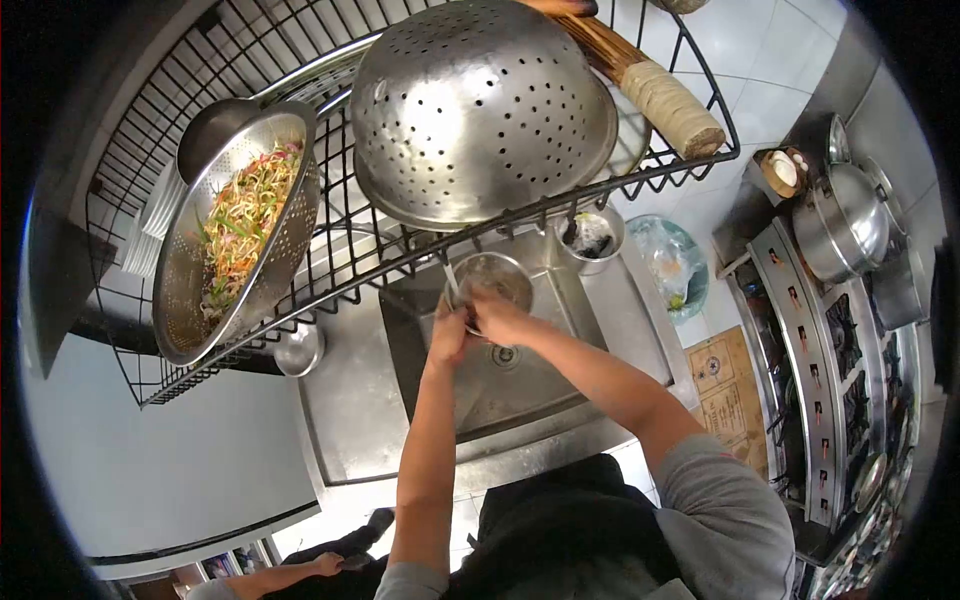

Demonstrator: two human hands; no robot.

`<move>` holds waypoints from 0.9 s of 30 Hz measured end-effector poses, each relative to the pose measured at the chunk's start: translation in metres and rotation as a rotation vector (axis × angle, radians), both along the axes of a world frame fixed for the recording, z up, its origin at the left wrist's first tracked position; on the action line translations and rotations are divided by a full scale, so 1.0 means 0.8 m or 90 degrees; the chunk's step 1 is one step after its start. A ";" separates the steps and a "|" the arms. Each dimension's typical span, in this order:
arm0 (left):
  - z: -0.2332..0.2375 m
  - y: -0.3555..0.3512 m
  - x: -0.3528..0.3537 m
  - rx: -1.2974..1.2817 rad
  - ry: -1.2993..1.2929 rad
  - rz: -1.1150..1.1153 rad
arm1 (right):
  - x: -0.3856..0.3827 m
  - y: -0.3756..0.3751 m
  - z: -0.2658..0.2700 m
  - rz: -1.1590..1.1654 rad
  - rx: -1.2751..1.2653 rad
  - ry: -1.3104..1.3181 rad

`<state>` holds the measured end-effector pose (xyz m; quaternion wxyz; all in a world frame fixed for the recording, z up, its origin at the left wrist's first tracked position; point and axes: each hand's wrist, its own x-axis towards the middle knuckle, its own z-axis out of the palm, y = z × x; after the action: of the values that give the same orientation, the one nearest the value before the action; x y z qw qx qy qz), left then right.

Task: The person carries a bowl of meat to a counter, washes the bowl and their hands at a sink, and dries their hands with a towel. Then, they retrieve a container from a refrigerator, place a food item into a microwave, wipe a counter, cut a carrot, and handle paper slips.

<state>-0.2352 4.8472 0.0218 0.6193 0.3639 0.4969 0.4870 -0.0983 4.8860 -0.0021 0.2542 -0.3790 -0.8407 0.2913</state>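
The bowl (512,280) is in the sink (530,385). The left hand (450,332) and right hand (497,316) meet at its near rim, fingers curled; I cannot tell what either grip holds. A pot (600,265) stands beside the sink; higher up, a colander (480,110) lies upturned.

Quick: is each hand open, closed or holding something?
Left hand: at the metal bowl, fingers curled; grip cannot be told.
Right hand: at the bowl too; its hold is hidden.

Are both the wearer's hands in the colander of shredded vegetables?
No, the left hand and right hand are together over the sink; the colander sits on the rack.
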 end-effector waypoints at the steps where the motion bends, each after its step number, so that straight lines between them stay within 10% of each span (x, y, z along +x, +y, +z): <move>1: 0.001 -0.005 -0.014 0.053 -0.032 -0.003 | 0.006 -0.003 -0.004 0.002 -0.003 0.000; 3: 0.002 -0.027 -0.036 0.043 -0.069 -0.015 | 0.028 0.005 0.001 0.217 0.134 -0.413; 6: -0.040 -0.039 -0.032 0.017 -0.104 0.043 | 0.013 0.028 0.017 -0.058 0.205 -0.177; 8: -0.056 -0.029 -0.043 0.043 -0.124 -0.017 | -0.017 0.003 -0.008 0.008 0.115 0.012; 10: -0.027 -0.038 -0.066 0.130 -0.170 -0.080 | -0.003 0.003 -0.030 0.276 0.038 -0.164; 15: -0.062 -0.033 -0.031 0.032 -0.181 0.030 | -0.018 0.011 -0.011 0.068 0.120 -0.185; 19: -0.044 -0.026 -0.077 0.078 -0.128 0.048 | -0.020 0.037 -0.044 0.350 0.115 -0.139; 22: -0.066 -0.008 -0.061 0.057 -0.031 0.084 | -0.025 0.050 -0.036 0.025 0.276 -0.149; 25: -0.073 0.009 -0.081 0.105 -0.119 0.034 | -0.041 0.029 -0.051 0.046 0.006 -0.082; 27: -0.029 -0.005 -0.080 0.195 0.126 0.096 | -0.030 0.052 -0.024 0.055 -0.362 0.053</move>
<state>-0.2988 4.8429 -0.0011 0.4666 0.4618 0.5016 0.5634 -0.1222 4.9279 -0.0210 0.1593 -0.3869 -0.7293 0.5413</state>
